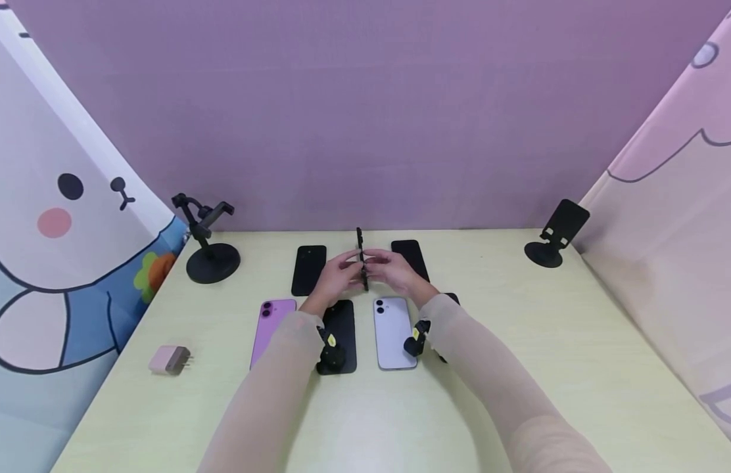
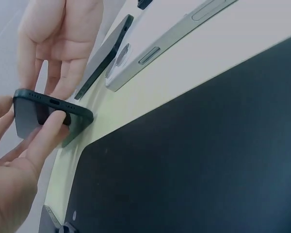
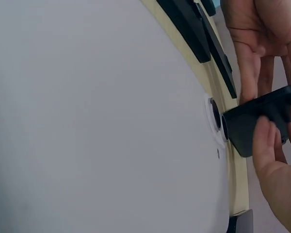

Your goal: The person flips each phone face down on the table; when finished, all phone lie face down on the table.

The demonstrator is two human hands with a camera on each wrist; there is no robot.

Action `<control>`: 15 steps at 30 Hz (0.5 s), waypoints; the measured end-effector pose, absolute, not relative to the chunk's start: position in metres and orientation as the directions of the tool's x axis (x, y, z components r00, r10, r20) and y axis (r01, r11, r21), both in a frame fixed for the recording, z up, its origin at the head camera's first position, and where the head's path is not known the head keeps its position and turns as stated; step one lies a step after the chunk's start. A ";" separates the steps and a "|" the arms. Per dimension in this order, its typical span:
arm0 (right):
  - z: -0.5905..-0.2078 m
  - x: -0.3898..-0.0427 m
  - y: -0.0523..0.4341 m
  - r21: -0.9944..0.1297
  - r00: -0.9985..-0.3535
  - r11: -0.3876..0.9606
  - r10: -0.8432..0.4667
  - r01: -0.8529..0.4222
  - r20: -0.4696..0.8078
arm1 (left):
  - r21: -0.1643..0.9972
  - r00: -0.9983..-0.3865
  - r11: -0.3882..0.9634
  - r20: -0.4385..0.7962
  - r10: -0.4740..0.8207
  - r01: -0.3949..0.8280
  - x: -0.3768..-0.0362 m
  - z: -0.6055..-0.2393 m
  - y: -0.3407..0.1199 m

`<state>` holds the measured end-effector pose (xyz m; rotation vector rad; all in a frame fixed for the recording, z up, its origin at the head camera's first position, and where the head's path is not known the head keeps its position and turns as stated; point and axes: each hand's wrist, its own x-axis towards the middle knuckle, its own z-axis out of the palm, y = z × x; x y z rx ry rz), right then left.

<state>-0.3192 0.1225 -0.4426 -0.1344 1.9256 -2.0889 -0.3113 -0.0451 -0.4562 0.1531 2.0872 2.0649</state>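
Left hand point(image 1: 334, 276) and right hand point(image 1: 395, 270) pinch a dark phone point(image 1: 362, 259) between them, fingers curled on its faces, holding it upright on edge above the middle of the worktop point(image 1: 519, 368). At 6 o'clock of it lie three phones face down: purple point(image 1: 269, 326), black point(image 1: 340, 332), white point(image 1: 392, 328). Two more black ones lie at 10 point(image 1: 309, 269) and 2 o'clock point(image 1: 410, 257). Two stands sit at the far corners point(image 1: 207, 240) point(image 1: 556, 233), one charger point(image 1: 170, 360) near left.

On the table lie six phones point(image 1: 394, 332), two stands point(image 1: 207, 244) and one charger plug point(image 1: 171, 360).
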 end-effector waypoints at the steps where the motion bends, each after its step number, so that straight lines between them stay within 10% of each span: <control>1: -0.443 -0.319 0.123 -0.989 -0.951 -0.032 -0.281 0.144 -0.129 | 0.998 -0.976 0.029 -0.061 0.209 -0.056 -0.311 -0.456 -0.045; 15: -0.452 -0.324 0.116 -0.938 -0.972 0.344 -0.202 0.045 -0.121 | 0.970 -0.986 0.242 -0.038 0.161 0.002 -0.311 -0.467 -0.050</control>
